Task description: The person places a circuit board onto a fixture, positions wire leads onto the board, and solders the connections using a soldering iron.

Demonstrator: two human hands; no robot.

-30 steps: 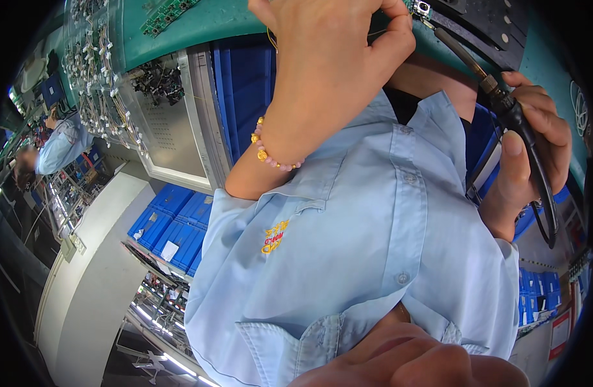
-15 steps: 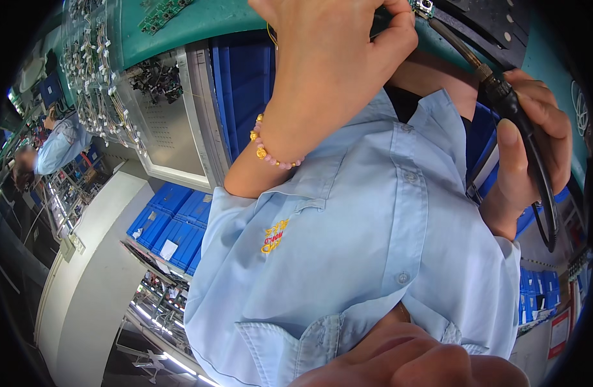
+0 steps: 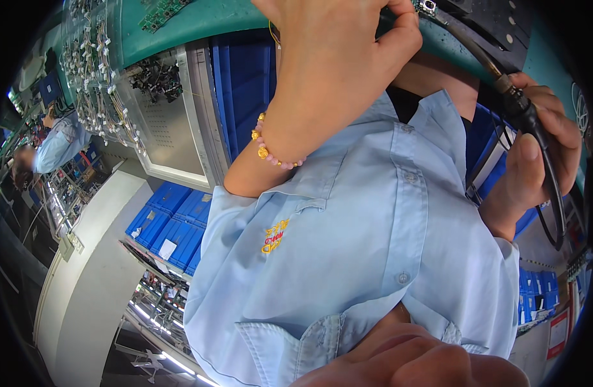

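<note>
My left hand (image 3: pixel 338 61), with a beaded bracelet (image 3: pixel 264 153) on its wrist, reaches to the top edge of the picture. Its thumb and fingers are bent together beside a small metal part (image 3: pixel 428 7), and what lies between the fingertips is mostly hidden. A soldering iron (image 3: pixel 519 106) with a dark handle and slim metal shaft is gripped in my right hand (image 3: pixel 544 145). The iron's tip points up and left, close to the metal part; I cannot tell whether they touch. Its black cable (image 3: pixel 557 216) loops down beside my palm.
The green work surface (image 3: pixel 225 16) runs along the top, with a dark slotted plate (image 3: pixel 496 26) at right. Green circuit boards (image 3: pixel 162 14) lie at upper left, near bundles of wires with white connectors (image 3: pixel 93 77). Blue bins (image 3: pixel 174 222) stand below; another person (image 3: pixel 61 145) is at far left.
My right hand and the soldering iron have shifted slightly right and down. My left hand has moved a little to the right, still bent beside the metal part.
</note>
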